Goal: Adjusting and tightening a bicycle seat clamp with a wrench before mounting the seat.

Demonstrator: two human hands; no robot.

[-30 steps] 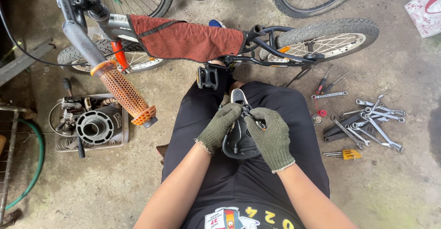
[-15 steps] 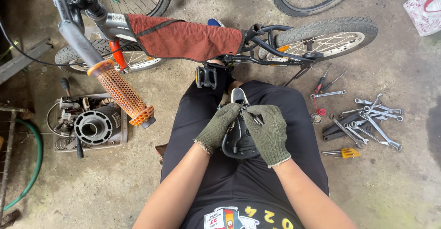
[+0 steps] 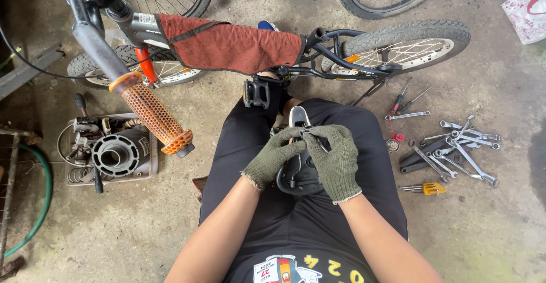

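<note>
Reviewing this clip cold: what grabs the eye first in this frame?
Dead centre, two hands in olive knit gloves, left hand and right hand, grip a black bicycle saddle resting upside down on the person's lap. Above lies a small bicycle with a rust-red cloth draped over its frame and an orange handlebar grip; wrenches spread on the concrete at right.

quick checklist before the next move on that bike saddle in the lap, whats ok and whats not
1. Saddle supported on the lap: ok.
2. Left hand gloved and gripping the saddle: ok.
3. Right hand gloved and gripping the saddle: ok.
4. Fingertips of both hands meeting at the saddle's underside hardware: ok; whether a fastener is loose or tight: cannot tell.
5. Wrenches laid out on the floor by the right knee: ok.
6. Tool in either hand: not ok, none visible.
</note>
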